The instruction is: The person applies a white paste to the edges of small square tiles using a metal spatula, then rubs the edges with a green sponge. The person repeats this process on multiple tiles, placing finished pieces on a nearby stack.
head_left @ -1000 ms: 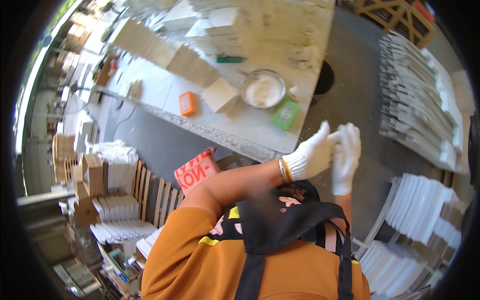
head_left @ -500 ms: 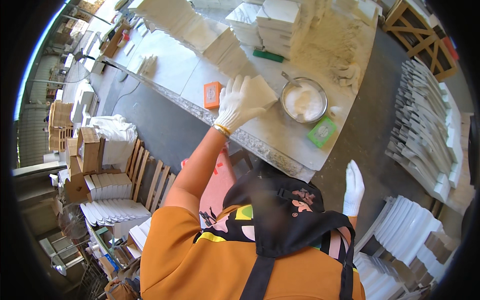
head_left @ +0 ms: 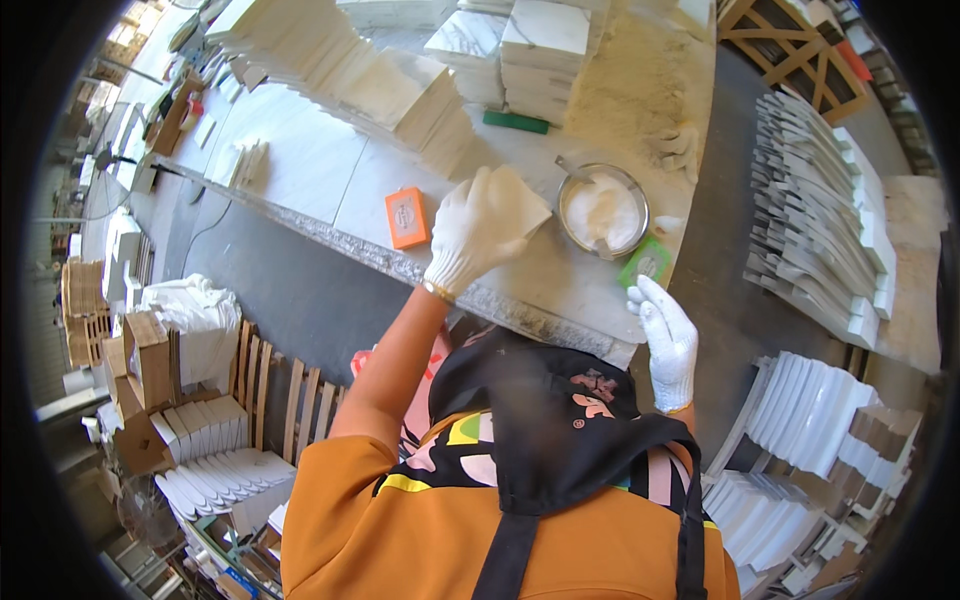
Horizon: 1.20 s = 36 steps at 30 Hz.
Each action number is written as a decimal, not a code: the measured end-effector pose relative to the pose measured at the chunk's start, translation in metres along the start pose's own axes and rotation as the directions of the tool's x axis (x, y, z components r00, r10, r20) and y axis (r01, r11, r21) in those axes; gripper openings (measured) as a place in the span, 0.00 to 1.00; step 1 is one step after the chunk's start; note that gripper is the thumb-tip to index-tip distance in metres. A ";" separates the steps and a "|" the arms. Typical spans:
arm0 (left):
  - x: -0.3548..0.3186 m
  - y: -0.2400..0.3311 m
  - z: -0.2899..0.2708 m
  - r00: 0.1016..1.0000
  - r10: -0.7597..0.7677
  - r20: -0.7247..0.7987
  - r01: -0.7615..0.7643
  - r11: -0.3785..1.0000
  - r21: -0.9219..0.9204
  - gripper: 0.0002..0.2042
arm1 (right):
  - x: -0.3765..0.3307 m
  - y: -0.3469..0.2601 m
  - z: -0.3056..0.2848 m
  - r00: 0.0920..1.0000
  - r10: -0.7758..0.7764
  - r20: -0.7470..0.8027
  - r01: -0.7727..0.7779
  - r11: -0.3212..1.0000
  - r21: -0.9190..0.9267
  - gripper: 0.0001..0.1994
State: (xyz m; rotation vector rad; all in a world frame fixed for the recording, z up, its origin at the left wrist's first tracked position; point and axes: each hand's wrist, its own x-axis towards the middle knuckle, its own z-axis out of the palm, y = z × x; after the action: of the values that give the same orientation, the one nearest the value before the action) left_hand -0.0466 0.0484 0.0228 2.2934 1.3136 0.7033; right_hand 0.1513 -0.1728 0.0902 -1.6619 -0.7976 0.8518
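Observation:
My left hand, in a white knit glove, lies over a pale square stone tile near the table's front edge. Its fingers bend across the tile, with the thumb on the near side. An orange box stands just left of this hand. My right hand, also gloved, is raised at the table's right corner. Its fingers are stretched out, holding nothing, and their tips come close to a green box. Right of the tile sits a metal bowl of white material, with a metal handle leaning on its rim.
Tall stacks of stone tiles and a green block occupy the table's far side. Beige dust covers its far right. Rows of stone pieces stand on the floor at right. Wooden pallets and cartons are at left.
My right hand has moved up and left, toward the green box. My left hand's fingers, spread flat before, are now bent on the tile. The view has shifted slightly.

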 end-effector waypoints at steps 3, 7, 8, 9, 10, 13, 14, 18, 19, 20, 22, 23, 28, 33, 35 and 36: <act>-0.019 0.000 -0.004 0.998 0.034 -0.061 -0.038 0.997 -0.073 0.56 | 0.008 -0.013 0.013 0.993 0.097 0.073 -0.101 0.994 0.052 0.20; -0.031 0.045 -0.010 0.999 0.053 -0.003 -0.051 0.953 -0.299 0.57 | 0.024 -0.007 0.026 0.973 0.109 0.203 -0.137 0.982 0.132 0.30; -0.035 0.051 -0.003 0.998 0.065 -0.009 -0.064 0.945 -0.322 0.57 | 0.027 -0.009 0.031 0.969 0.116 0.217 -0.146 0.981 0.128 0.30; -0.038 0.064 0.000 0.997 0.077 -0.015 -0.078 0.935 -0.345 0.57 | 0.030 -0.011 0.035 0.965 0.125 0.229 -0.156 0.980 0.123 0.31; -0.042 0.075 0.003 0.996 0.086 -0.024 -0.089 0.927 -0.364 0.57 | 0.032 -0.019 0.040 0.950 0.175 0.259 -0.222 0.961 0.166 0.30; -0.042 0.095 -0.003 0.994 0.052 0.099 0.000 0.885 -0.466 0.59 | 0.038 -0.018 0.030 0.969 0.139 0.205 -0.174 0.971 0.166 0.24; -0.040 0.096 -0.009 0.986 0.045 0.161 0.043 0.862 -0.504 0.60 | 0.038 -0.018 0.024 0.970 0.156 0.187 -0.188 0.968 0.168 0.23; -0.028 0.082 -0.013 0.826 0.044 0.562 0.493 0.427 -0.758 0.47 | 0.035 -0.017 0.006 0.973 0.088 0.213 -0.125 0.978 0.168 0.19; -0.026 0.084 -0.013 0.812 0.092 0.577 0.541 0.252 -0.802 0.38 | 0.033 -0.020 0.005 0.971 0.085 0.224 -0.116 0.984 0.133 0.19; -0.026 0.084 -0.011 0.766 0.107 0.633 0.599 0.239 -0.765 0.35 | 0.029 -0.026 0.005 0.969 0.081 0.235 -0.107 0.990 0.098 0.18; -0.029 0.082 -0.007 0.663 0.141 0.735 0.705 0.215 -0.676 0.28 | 0.026 -0.026 0.003 0.967 0.079 0.241 -0.097 0.993 0.064 0.16; -0.034 0.085 -0.003 0.694 0.146 0.705 0.690 0.141 -0.710 0.22 | 0.025 -0.024 0.001 0.968 0.081 0.236 -0.099 0.993 0.066 0.16; -0.043 0.095 -0.003 0.665 0.107 0.739 0.738 0.054 -0.672 0.21 | 0.028 -0.025 -0.014 0.985 0.101 0.141 -0.093 0.994 -0.059 0.14; -0.047 0.095 0.002 0.675 0.101 0.731 0.730 0.050 -0.681 0.19 | 0.037 -0.028 -0.028 0.990 0.141 0.009 -0.141 0.984 0.107 0.20; -0.049 0.096 0.003 0.686 0.098 0.721 0.724 0.009 -0.690 0.18 | 0.039 -0.027 -0.037 0.987 0.157 0.016 -0.158 0.977 0.142 0.22; -0.051 0.096 0.003 0.685 0.100 0.722 0.725 0.000 -0.688 0.18 | 0.039 -0.026 -0.039 0.986 0.165 0.021 -0.167 0.975 0.146 0.22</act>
State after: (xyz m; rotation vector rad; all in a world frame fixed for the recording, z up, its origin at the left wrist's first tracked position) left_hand -0.0022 -0.0418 0.0639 0.7295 0.5649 0.3463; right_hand 0.2024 -0.1540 0.1170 -1.6093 -0.5919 1.0107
